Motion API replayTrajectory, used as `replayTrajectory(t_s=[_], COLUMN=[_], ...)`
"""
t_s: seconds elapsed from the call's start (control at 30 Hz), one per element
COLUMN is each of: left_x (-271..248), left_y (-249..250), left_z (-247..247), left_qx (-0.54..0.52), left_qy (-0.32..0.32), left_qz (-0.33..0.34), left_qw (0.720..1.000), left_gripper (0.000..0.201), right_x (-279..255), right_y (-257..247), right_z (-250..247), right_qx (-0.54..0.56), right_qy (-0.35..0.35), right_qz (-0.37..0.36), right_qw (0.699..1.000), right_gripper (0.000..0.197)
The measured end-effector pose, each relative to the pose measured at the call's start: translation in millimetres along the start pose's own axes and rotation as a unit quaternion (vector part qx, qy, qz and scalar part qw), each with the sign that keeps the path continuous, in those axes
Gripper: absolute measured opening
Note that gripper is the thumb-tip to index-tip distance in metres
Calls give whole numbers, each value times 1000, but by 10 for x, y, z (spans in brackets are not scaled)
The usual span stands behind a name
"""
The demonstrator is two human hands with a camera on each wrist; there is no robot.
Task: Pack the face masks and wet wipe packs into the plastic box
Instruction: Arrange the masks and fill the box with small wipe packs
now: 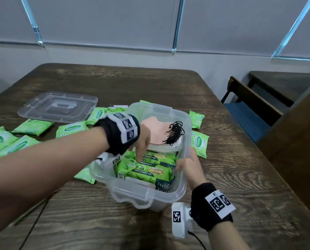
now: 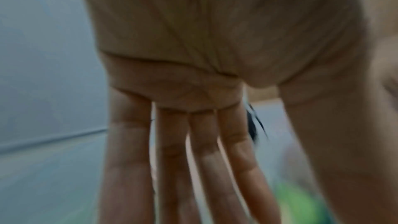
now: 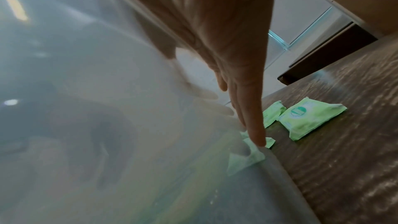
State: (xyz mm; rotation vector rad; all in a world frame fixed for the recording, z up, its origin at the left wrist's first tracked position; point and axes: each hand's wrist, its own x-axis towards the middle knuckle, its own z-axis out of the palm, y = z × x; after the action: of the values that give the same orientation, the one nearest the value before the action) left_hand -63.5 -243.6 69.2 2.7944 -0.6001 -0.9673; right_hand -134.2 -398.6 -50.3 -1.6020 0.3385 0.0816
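A: Box (image 1: 179, 112), clear plastic, sits mid-table (image 1: 231, 177) in my head view, lid (image 1: 58, 107) off and lying flat at the far left.

B: What's inside?

A: Two big wipe packs (image 1: 150, 171) side by side in the near half. Masks (image 1: 156, 132), pink on top w/ black ear loops, stacked in the far half. White ones show under the pink.

B: Hands?

A: Left hand (image 1: 143, 141) reaches down into the box, fingers (image 2: 172, 151) straight and together, tips touching the farther big pack. Grasping nothing; left wrist cam is blurred but shows a flat palm. Right hand (image 1: 190, 165) is at the box's right wall, fingers extended along the outside, thumb over the rim. Not clenched; right wrist cam shows the fingers lying straight against the wall.

B: Anything still outside?

A: Small packs (image 1: 72, 129) scattered on the table left of the box, near the lid. More just beside the right wall, approx two or three, and one pokes out under the box's near-left corner. Bench (image 1: 250, 109) w/ blue seat stands past the table's right edge.
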Motion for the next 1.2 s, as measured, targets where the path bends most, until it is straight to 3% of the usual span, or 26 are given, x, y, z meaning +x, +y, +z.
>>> replayTrajectory(t_s=[0.07, 0.23, 0.33, 0.43, 0.6, 0.7, 0.8, 0.83, 0.97, 1.07, 1.2], left_x=[-24, 216, 565, 954, 1455, 1725, 2013, 2089, 2155, 2128, 2013], left_y=[-451, -1557, -2129, -2524, -2723, -2799, -3011, -3054, -2973, -2918, -2878], left_z=[-293, -545, -347, -77, 136, 197, 260, 300, 402, 383, 315], left_qx=[-79, -201, -177, -181, -196, -219, -196, -193, -335, -357, -233], left_qy=[-4, 219, 240, 242, 238, 229, 164, 169, 214, 224, 243], left_qz=[-34, -138, -225, -262, -257, -236, -234, -232, -252, -251, -247], left_qw=[996, 945, 927, 917, 916, 919, 938, 938, 882, 871, 909], left_gripper=[7, 7, 13, 25, 31, 34, 27, 24, 40, 39, 33], right_x=[62, 240, 343, 480, 591, 569, 561, 556, 576, 587, 592], right_y=[-1, -59, -115, -113, -93, -101, -109, -109, -76, -53, -42], right_z=[10, 24, 33, 50, 57, 66, 65, 64, 36, 31, 28], right_qx=[6, 2, 14, 7, 27, 49, 62, 62, 57, 59, 59], right_qy=[14, 40, 35, 38, 48, 40, 33, 31, 40, 53, 64], right_qz=[-17, -16, -6, -9, -17, -24, -20, -18, -10, -7, 0], right_qw=[1000, 999, 999, 999, 998, 998, 997, 997, 998, 997, 996], right_gripper=[82, 69, 74, 90, 90, 80, 79, 81, 89, 95, 94])
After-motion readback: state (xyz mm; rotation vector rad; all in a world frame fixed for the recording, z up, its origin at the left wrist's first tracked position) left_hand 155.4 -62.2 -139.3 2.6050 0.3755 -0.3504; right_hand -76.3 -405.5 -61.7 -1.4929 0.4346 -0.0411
